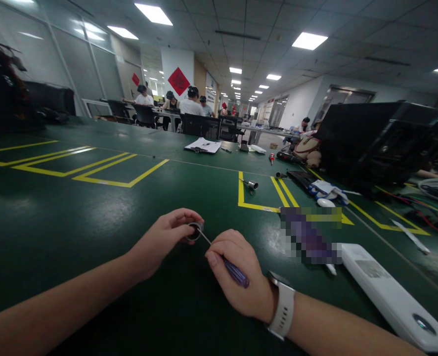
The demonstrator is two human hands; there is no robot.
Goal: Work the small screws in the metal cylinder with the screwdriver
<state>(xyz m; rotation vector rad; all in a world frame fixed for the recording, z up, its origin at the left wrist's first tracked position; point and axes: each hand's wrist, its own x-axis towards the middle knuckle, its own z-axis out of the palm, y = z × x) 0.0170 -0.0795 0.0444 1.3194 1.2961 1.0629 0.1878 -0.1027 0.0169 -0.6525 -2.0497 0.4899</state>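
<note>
Above the green table, my left hand (170, 236) pinches a small round metal cup (194, 231), its open side facing right and toward me. My right hand (237, 269) is wrapped round the purple handle of a screwdriver (236, 273). The thin shaft points up and left, and its tip reaches the rim of the metal cup; whether it touches inside cannot be seen. A similar metal cup (253, 185) with a thin rod lies inside a yellow-taped area ahead on the right.
A white oblong device (393, 291) lies at the right, beside a pixelated purple item (308, 235). Farther back are a clipboard with paper (203, 145), a red screwdriver (272, 157), a cloth (328, 189) and black equipment (374, 143). Several people sit at distant desks.
</note>
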